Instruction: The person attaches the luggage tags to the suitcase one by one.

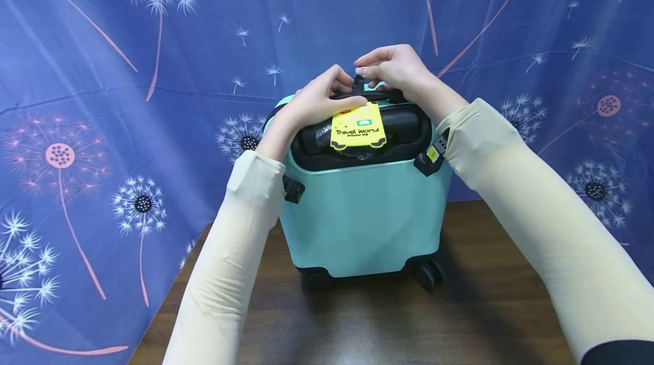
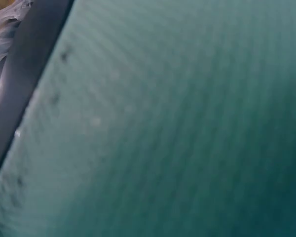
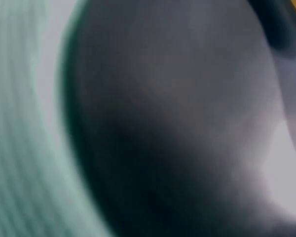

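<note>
A turquoise suitcase (image 1: 363, 217) stands upright, its black recessed top holding a black carry handle (image 1: 393, 95). Hanging over the front of that handle is a yellow luggage tag (image 1: 357, 128) printed "Travel World". My left hand (image 1: 322, 98) holds the tag's top at the handle, thumb across its upper edge and fingers behind. Just above, my right hand (image 1: 401, 70) pinches the end of a short black strap (image 1: 359, 82) that rises from the handle. Both wrist views face the suitcase's shell (image 2: 177, 118) and black top panel (image 3: 177, 108) up close, with the hands out of sight.
Beneath the suitcase is a dark wooden tabletop (image 1: 276, 319); black wheels (image 1: 428, 274) show at its lower corners. A blue dandelion-print cloth (image 1: 317, 30) hangs close behind. Clear plastic film (image 2: 7, 32) appears at the corner of the left wrist view.
</note>
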`<act>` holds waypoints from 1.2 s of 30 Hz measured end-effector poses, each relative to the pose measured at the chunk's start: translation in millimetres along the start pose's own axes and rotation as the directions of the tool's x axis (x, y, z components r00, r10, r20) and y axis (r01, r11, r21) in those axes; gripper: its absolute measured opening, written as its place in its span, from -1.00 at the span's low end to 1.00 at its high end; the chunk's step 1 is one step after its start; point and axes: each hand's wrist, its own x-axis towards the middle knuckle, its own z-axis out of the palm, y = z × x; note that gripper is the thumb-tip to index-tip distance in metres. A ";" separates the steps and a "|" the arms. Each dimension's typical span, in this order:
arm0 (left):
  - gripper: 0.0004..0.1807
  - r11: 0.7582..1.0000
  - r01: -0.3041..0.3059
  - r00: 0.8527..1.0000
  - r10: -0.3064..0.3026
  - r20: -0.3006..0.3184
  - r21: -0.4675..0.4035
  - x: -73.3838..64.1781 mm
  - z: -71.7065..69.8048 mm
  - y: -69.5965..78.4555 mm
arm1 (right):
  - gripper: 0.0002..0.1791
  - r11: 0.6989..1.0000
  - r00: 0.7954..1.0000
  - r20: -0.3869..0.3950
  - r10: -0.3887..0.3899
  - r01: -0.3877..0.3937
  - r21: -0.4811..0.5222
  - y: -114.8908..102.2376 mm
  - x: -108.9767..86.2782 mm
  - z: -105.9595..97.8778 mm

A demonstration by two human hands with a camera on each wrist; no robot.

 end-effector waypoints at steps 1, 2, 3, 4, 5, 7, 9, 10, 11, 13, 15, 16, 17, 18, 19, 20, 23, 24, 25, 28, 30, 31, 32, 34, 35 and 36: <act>-0.51 1.000 0.003 1.000 -0.003 0.000 0.007 -0.5 -0.5 -0.3 | -0.58 1.000 1.000 -0.017 -0.010 0.010 0.010 0.2 0.2 1.4; -0.51 1.000 0.004 1.000 -0.004 -0.001 0.011 -1.0 -0.9 -0.5 | -0.59 1.000 0.999 -0.032 -0.014 0.015 0.016 0.3 0.5 2.4; -0.50 1.000 0.007 1.000 -0.006 -0.003 0.016 -1.4 -1.2 -0.8 | -0.59 1.000 0.999 -0.045 -0.021 0.022 0.020 0.4 0.7 3.4; -0.50 1.000 0.007 1.000 -0.007 -0.002 0.016 -1.8 -1.6 -1.1 | -0.59 0.999 0.998 -0.056 -0.019 0.020 0.029 0.6 1.1 4.0; -0.50 1.000 0.009 1.000 -0.009 -0.003 0.019 -2.2 -1.9 -1.4 | -0.60 0.999 0.998 -0.064 -0.020 0.023 0.032 0.8 1.4 4.7; -0.50 0.999 0.019 1.000 -0.019 -0.007 0.030 -2.6 -2.3 -1.5 | -0.63 0.999 0.997 -0.071 -0.027 0.029 0.041 1.0 1.7 5.1; -0.50 0.999 0.025 1.000 -0.025 -0.011 0.039 -2.3 -2.2 -1.6 | -0.65 0.999 0.997 -0.065 -0.031 0.033 0.042 1.6 1.8 4.0; -0.51 0.999 0.027 1.000 -0.027 -0.014 0.043 -2.2 -2.0 -1.2 | -0.67 0.998 0.998 -0.059 -0.029 0.032 0.046 1.9 1.9 3.2; -0.51 0.999 0.029 0.999 -0.029 -0.017 0.045 -2.1 -1.7 -0.8 | -0.68 0.998 0.998 -0.052 -0.029 0.032 0.046 2.1 1.9 2.3; -0.52 0.998 0.038 0.999 -0.036 -0.027 0.057 -2.2 -0.9 0.4 | -0.69 0.999 0.999 -0.034 -0.026 0.027 0.037 2.8 2.0 0.3; -0.51 0.995 0.053 0.998 -0.049 -0.041 0.089 -2.9 0.2 2.6 | -0.69 0.999 1.000 -0.018 -0.026 0.026 0.023 3.8 2.3 -1.1; -0.51 0.992 0.059 0.997 -0.053 -0.055 0.108 -3.9 0.8 3.9 | -0.69 0.999 0.999 -0.012 -0.030 0.030 0.013 4.4 2.4 -1.4; -0.51 0.990 0.066 0.996 -0.057 -0.069 0.125 -5.5 1.4 5.0 | -0.68 0.999 0.999 -0.007 -0.035 0.035 0.001 5.1 2.6 -1.5; -0.50 0.988 0.068 0.995 -0.055 -0.088 0.142 -7.5 2.2 5.9 | -0.68 0.999 0.999 -0.004 -0.040 0.040 -0.008 6.0 2.9 -1.3; -0.51 0.986 0.060 0.993 -0.043 -0.109 0.156 -10.0 3.0 6.7 | -0.67 0.999 0.999 -0.005 -0.050 0.050 -0.018 6.9 3.4 -0.9; -0.52 0.984 0.048 0.992 -0.026 -0.126 0.171 -13.0 4.0 7.5 | -0.66 0.998 0.998 -0.009 -0.060 0.059 -0.024 8.0 3.9 -0.2; -0.64 0.982 -0.054 0.979 0.088 -0.186 0.181 -26.0 7.2 8.6 | -0.64 0.996 0.996 -0.030 -0.086 0.085 -0.031 10.8 5.4 1.9; -0.69 0.978 -0.104 0.969 0.141 -0.203 0.182 -31.1 8.5 8.5 | -0.63 0.995 0.995 -0.036 -0.093 0.092 -0.036 11.4 5.8 2.6; -0.74 0.970 -0.159 0.956 0.197 -0.215 0.182 -36.4 9.9 7.9 | -0.62 0.994 0.994 -0.042 -0.100 0.098 -0.044 11.9 6.0 3.3; -0.77 0.917 -0.359 0.888 0.393 -0.239 0.174 -51.9 15.0 3.6 | -0.59 0.993 0.995 -0.041 -0.093 0.090 -0.079 11.5 5.1 4.1; -0.64 0.857 -0.488 0.825 0.514 -0.234 0.165 -59.4 18.9 -0.1 | -0.58 0.989 0.997 -0.033 -0.076 0.071 -0.131 9.8 3.4 3.1; -0.53 0.827 -0.537 0.795 0.562 -0.227 0.165 -62.4 21.0 -2.0 | -0.57 0.987 0.998 -0.027 -0.065 0.060 -0.152 8.8 2.2 1.7; -0.42 0.799 -0.577 0.767 0.601 -0.224 0.169 -64.9 23.7 -3.5 | -0.57 0.984 0.999 -0.019 -0.051 0.047 -0.171 7.9 0.8 0.1; -0.37 0.763 -0.616 0.728 0.646 -0.230 0.197 -68.0 29.7 -4.9 | -0.56 0.975 1.000 0.001 -0.027 0.027 -0.218 6.1 -1.8 -3.8; -0.44 0.748 -0.628 0.709 0.664 -0.236 0.215 -68.5 32.3 -5.0 | -0.56 0.971 1.000 0.010 -0.019 0.021 -0.237 5.2 -3.2 -5.8; -0.54 0.736 -0.636 0.693 0.677 -0.247 0.233 -68.6 34.8 -5.0 | -0.55 0.968 1.000 0.014 -0.012 0.015 -0.252 4.2 -4.4 -7.7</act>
